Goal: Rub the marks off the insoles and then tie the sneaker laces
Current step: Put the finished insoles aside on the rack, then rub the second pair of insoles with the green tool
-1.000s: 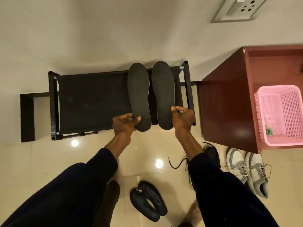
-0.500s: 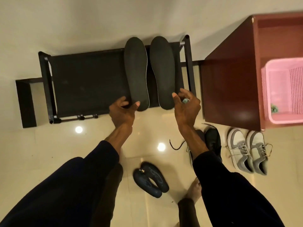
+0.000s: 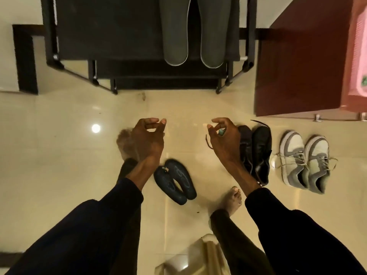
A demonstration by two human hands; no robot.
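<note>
Head view, looking down. The left hand (image 3: 148,139) hangs over the floor (image 3: 59,165), its grip loose: fingers lightly curled, thumb tip close to the forefinger, nothing held and nothing touched. The right hand (image 3: 224,141) has a closed grip; its curled fingers and thumb hold a small green object (image 3: 221,132), only partly visible inside the hand. Neither hand touches an insole or a shoe.

The two dark insoles (image 3: 175,36) lie side by side on the top shelf of the black rack (image 3: 119,36), heels overhanging its front edge, well apart from both hands. The black sneakers (image 3: 260,151) stand on the floor just beyond the right hand, with a loose lace (image 3: 208,142) trailing beside them. Grey-and-white sneakers (image 3: 303,161) stand further right, and dark slippers (image 3: 174,181) lie between the forearms. A pink basket (image 3: 357,56) sits on the red-brown table (image 3: 297,66) at upper right.
</note>
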